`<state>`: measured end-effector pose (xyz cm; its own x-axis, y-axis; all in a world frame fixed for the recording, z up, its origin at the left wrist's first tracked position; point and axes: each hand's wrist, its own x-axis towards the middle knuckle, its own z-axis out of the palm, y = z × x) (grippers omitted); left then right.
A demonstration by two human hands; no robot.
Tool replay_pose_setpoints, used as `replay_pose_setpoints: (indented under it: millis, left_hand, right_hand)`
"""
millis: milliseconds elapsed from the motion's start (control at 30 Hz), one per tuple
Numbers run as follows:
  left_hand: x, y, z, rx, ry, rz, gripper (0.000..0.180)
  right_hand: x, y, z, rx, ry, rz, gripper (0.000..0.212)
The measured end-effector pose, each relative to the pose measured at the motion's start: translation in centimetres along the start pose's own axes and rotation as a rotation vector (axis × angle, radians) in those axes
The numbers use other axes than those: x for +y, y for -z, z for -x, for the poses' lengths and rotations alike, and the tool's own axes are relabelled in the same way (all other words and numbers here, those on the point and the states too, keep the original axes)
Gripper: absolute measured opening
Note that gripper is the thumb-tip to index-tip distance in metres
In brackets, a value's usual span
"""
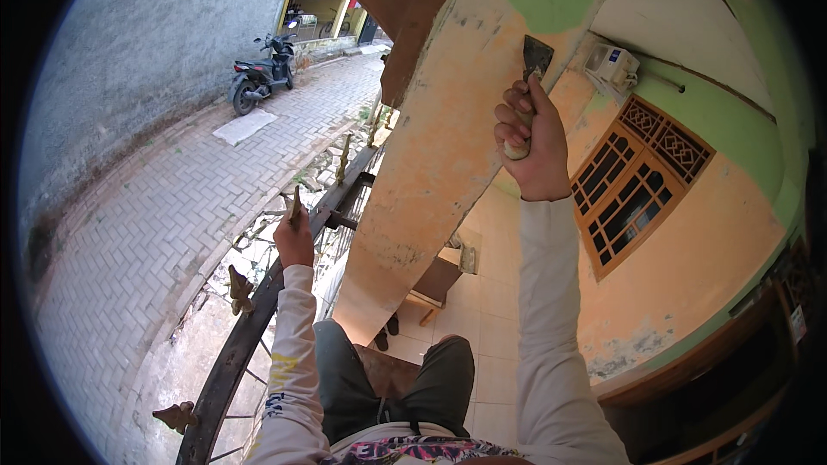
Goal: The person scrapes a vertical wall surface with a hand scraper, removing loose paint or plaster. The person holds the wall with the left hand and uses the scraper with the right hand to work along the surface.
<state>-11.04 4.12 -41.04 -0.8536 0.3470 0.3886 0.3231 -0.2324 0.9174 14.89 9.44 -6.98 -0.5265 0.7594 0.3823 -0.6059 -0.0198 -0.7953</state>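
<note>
My right hand [536,142] is wrapped round the handle of a paint scraper [537,55], its wide, stained blade pointing up. The blade lies over the upper part of a pillar [448,120], near where peach paint meets green; whether it touches the surface I cannot tell. Grey scuffs and bare patches mark the pillar's face. Lower and to the left, my left hand [295,239] is closed round a spear-shaped fence finial [296,204], whose tip shows above the fingers. That finial stands on the dark metal rail [250,319] of a fence.
More finials [240,290] stick up along the rail. Beyond the fence, a motor scooter [263,73] stands on a paved lane [164,164] by a grey wall. At right are a wooden window [642,181] and an air-conditioner unit [610,65]. A brown table [438,280] stands below.
</note>
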Motion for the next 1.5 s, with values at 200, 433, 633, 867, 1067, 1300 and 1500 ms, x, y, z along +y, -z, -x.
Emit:
replay_pose_setpoints:
  millis: [200, 433, 633, 867, 1067, 1300, 1500]
  left_hand:
    - [-0.2, 0.0, -0.2, -0.008, 0.006, 0.016, 0.033]
    - [0.0, 0.2, -0.3, -0.056, 0.028, -0.093, 0.031]
    - [-0.2, 0.0, -0.3, -0.022, -0.025, -0.046, 0.032]
    - [-0.2, 0.3, -0.1, -0.030, 0.027, -0.053, 0.032]
    - [0.0, -0.5, 0.2, -0.012, 0.016, -0.067, 0.033]
    - [-0.8, -0.1, -0.5, -0.022, -0.014, 0.040, 0.030]
    - [0.2, 0.0, 0.1, -0.037, 0.019, -0.028, 0.031]
  right_hand:
    - [-0.3, 0.3, -0.1, -0.032, -0.009, -0.038, 0.025]
    - [-1.1, 0.6, -0.3, -0.033, -0.021, -0.030, 0.024]
    - [-1.4, 0.7, -0.2, -0.036, -0.099, -0.091, 0.024]
    - [-1.6, -0.2, -1.3, -0.065, -0.063, -0.090, 0.025]
    - [-1.2, 0.8, -1.1, -0.060, -0.074, -0.081, 0.023]
    - [-2.5, -1.0, -1.5, -0.097, -0.077, -0.153, 0.022]
    - [-1.1, 0.4, -1.0, -0.088, -0.135, -0.139, 0.023]
